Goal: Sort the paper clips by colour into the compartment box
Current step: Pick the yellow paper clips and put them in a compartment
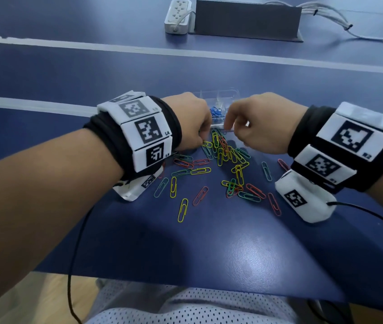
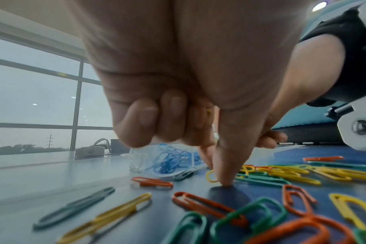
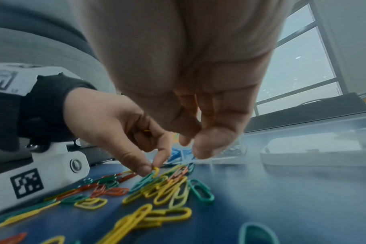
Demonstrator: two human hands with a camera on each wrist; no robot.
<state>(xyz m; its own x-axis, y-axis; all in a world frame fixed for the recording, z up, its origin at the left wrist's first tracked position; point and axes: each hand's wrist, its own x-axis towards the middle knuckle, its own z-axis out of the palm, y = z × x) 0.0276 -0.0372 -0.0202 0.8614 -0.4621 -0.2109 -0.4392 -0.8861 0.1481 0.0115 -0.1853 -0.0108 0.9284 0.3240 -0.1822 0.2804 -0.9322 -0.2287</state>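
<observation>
Yellow, green and orange paper clips [image 1: 225, 157] lie scattered on the blue table, thickest just in front of both hands. Behind the hands stands the clear compartment box [image 1: 229, 95], with blue clips [image 1: 216, 112] in one compartment. My left hand [image 1: 203, 142] reaches down at the pile's left edge. Its thumb [image 2: 226, 180] and forefinger pinch the end of a yellow clip [image 2: 211, 176] lying on the table, and a bit of yellow shows inside its other curled fingers. My right hand [image 1: 229, 129] hovers over the pile's far end, fingers loosely bent, with nothing seen between its fingertips [image 3: 211, 147].
A white power strip [image 1: 178, 15], a dark box [image 1: 246, 19] and white cables [image 1: 326, 17] sit at the far side. The table's near edge [image 1: 185, 280] runs above my lap. Black cords trail from both wrist units.
</observation>
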